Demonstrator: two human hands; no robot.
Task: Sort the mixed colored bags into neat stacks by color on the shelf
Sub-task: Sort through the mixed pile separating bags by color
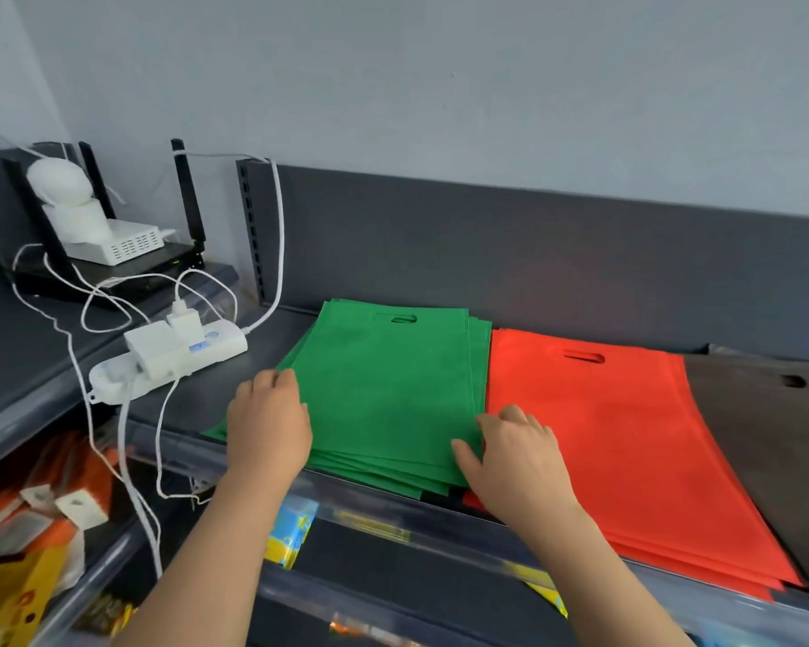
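Note:
A stack of green bags (pixel 388 385) lies flat on the dark grey shelf (pixel 197 399), its cut-out handles toward the back wall. To its right sits a stack of red-orange bags (pixel 627 441), and further right a stack of dark grey bags (pixel 776 441). My left hand (pixel 267 422) rests on the left edge of the green stack with its fingers bent over the edge. At the stack's right front corner my right hand (pixel 514 455) touches the green bags, fingers along the seam with the red-orange stack. The green stack's lower layers are slightly fanned out.
A white power strip (pixel 169 361) with plugs and white cables lies left of the green stack. Behind it stands a black router (pixel 113 273) with white devices on top. Below the shelf edge are packaged goods in orange and yellow (pixel 29 544). The shelf back panel (pixel 486 245) rises behind the stacks.

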